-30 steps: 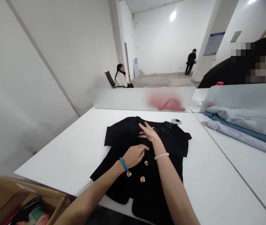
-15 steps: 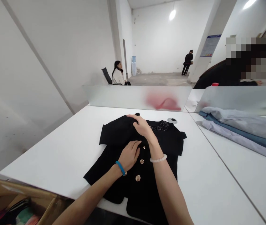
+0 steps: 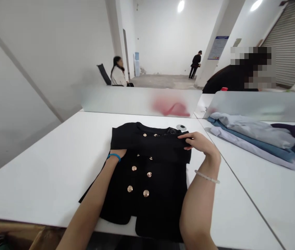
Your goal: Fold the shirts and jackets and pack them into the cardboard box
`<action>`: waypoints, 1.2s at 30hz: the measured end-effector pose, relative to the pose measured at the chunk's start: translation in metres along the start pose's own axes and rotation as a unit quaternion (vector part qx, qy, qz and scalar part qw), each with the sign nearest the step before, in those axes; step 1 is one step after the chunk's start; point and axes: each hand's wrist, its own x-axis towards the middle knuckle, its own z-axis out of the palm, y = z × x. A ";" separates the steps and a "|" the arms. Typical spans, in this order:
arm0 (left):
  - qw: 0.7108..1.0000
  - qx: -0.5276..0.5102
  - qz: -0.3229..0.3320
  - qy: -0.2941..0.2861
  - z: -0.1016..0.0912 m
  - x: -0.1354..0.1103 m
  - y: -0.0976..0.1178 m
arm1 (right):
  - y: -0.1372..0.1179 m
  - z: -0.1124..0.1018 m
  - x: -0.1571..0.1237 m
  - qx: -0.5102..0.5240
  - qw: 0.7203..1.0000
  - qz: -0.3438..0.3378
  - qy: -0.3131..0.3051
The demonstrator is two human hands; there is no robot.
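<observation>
**Two bare hands at the upper part of a black garment on a white table**

The black garment (image 3: 165, 187) lies spread on the white table (image 3: 40, 166), directly before the wearer of the camera, its neckline toward the frosted partition (image 3: 106, 100) and its hem near the close edge. Gold-coloured buttons (image 3: 146, 193) run down its front in two columns; a black ring-shaped trim (image 3: 173, 131) shows at the right of the neckline. The upper part of the cloth is folded over the front.

Left hand (image 3: 120, 153), with a blue wristband (image 3: 114, 157): it reaches beneath the folded upper cloth at the left side. The fingers are covered, so whether they grip or lie loose cannot be told. Right hand (image 3: 199, 141), with a pale beaded bracelet (image 3: 207, 177): its fingers touch the garment's upper right corner, the index finger extended across the cloth; whether they pinch it cannot be told.

Surroundings: a grey oval object (image 3: 181, 127) with a dark centre rests just beyond the neckline. Folded clothes (image 3: 256, 130) lie to the right, past the table seam. A cardboard box (image 3: 36, 236) stands at lower left. Three other people appear beyond the partition, one seated.
</observation>
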 end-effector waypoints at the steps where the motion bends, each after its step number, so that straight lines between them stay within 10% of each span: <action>1: 1.000 -0.002 -0.002 -0.005 0.002 0.000 0.000 | 0.004 0.001 0.002 0.004 1.000 0.016 -0.022; 12: 0.998 0.037 0.036 -0.044 -0.004 0.000 0.002 | 0.027 0.003 0.006 -0.054 0.985 0.068 -0.149; 18: 0.963 0.161 0.046 -0.212 -0.048 -0.033 0.026 | 0.037 0.004 0.014 -0.073 0.981 0.097 -0.148; 24: 0.977 0.192 0.050 -0.082 -0.091 -0.047 0.069 | 0.029 0.004 0.013 -0.083 0.985 0.075 -0.134; 32: 0.981 0.159 0.095 -0.048 0.008 -0.013 0.041 | 0.029 -0.009 -0.005 -0.094 0.991 0.078 -0.052; 36: 0.981 0.159 0.106 -0.044 0.025 -0.012 0.026 | 0.031 -0.008 0.006 -0.174 0.984 0.037 0.013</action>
